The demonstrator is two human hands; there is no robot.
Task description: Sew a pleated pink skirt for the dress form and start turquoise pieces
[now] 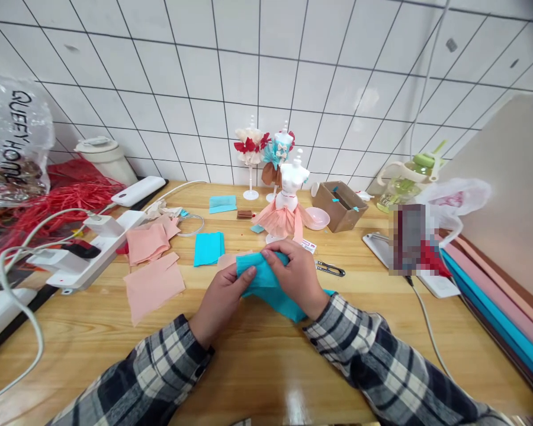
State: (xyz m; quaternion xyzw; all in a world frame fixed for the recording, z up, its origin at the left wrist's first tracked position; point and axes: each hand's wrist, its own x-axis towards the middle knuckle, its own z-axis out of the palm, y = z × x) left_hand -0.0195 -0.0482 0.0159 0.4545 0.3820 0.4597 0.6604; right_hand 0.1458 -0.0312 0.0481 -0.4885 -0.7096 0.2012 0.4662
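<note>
Between both hands I hold a blue piece of crepe paper or thin cloth (273, 291), its upper edge folded over and its lower part hanging to the right. My left hand (224, 294) pinches its left end, thumb on top. At the upper edge my right hand (297, 275) grips it between thumb and fingers. Just behind stands a small white dress-form mannequin (294, 177) wearing a peach skirt (281, 220). Beside my left hand lie a folded blue piece (208, 248) and a flat peach piece (153, 286).
Black thread snips (330, 269) lie right of my right hand. Farther back are a pink bowl (317, 218), a cardboard box (339, 207) and two dressed mannequins. A power strip (102, 251) with cables runs along the left; a green bottle (406, 180) stands at right.
</note>
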